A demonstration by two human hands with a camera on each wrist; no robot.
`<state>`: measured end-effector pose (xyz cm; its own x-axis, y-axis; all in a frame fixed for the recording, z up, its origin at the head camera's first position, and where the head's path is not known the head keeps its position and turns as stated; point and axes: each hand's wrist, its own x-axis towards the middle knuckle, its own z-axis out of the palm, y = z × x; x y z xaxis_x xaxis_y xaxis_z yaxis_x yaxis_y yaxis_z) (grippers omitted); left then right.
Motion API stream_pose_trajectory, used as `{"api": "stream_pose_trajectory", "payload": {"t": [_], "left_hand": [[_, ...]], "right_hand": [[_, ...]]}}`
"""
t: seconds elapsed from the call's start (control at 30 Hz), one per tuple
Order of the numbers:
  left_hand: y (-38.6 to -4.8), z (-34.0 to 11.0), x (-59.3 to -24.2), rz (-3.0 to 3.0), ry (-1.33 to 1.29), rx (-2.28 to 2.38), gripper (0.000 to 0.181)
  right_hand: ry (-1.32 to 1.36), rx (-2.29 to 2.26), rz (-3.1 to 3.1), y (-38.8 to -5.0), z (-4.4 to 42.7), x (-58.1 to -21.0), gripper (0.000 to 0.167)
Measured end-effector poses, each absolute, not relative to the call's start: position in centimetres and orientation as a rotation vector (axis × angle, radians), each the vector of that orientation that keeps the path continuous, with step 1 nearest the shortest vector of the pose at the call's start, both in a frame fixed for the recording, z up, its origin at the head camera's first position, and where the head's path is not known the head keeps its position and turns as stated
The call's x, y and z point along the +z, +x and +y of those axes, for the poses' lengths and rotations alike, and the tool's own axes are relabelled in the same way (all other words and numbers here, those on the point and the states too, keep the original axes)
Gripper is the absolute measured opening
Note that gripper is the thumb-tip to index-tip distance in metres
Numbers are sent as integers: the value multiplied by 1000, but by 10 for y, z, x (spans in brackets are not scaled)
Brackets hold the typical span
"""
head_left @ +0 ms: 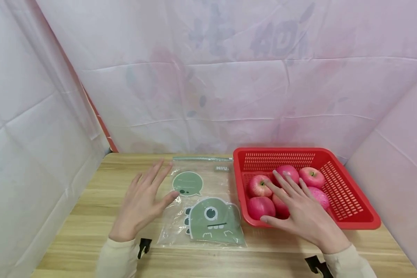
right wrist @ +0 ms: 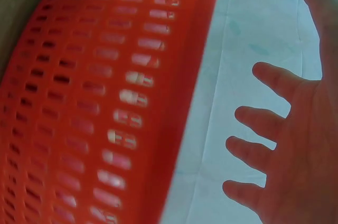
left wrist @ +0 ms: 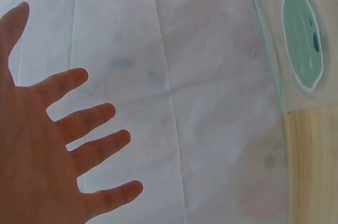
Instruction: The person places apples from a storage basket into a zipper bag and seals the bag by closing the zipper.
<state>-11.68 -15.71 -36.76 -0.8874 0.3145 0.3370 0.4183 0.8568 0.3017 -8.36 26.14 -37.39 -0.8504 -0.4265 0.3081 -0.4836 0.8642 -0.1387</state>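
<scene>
A clear zip bag with a green monster print lies flat on the wooden table, its green slider strip at the far end. Over the bag's left edge my left hand hovers with fingers spread, holding nothing; the left wrist view shows the same bare palm. Right of the bag stands a red plastic basket with several red apples inside. My right hand is above the basket's near rim, fingers straight and apart, partly covering the apples. In the right wrist view, this hand appears beside the slotted basket wall.
White printed sheets hang behind and on both sides of the wooden table. Black straps show near both sleeves.
</scene>
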Motion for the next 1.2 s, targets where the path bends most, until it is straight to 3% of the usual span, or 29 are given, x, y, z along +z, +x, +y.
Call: {"api": "stream_pose_trajectory", "payload": {"t": [1.2], "left_hand": [[-129,-120,-425,-2809,-638,-719,69]], "right_hand": [[624,471,-2907,-110,231,-410,90]]}}
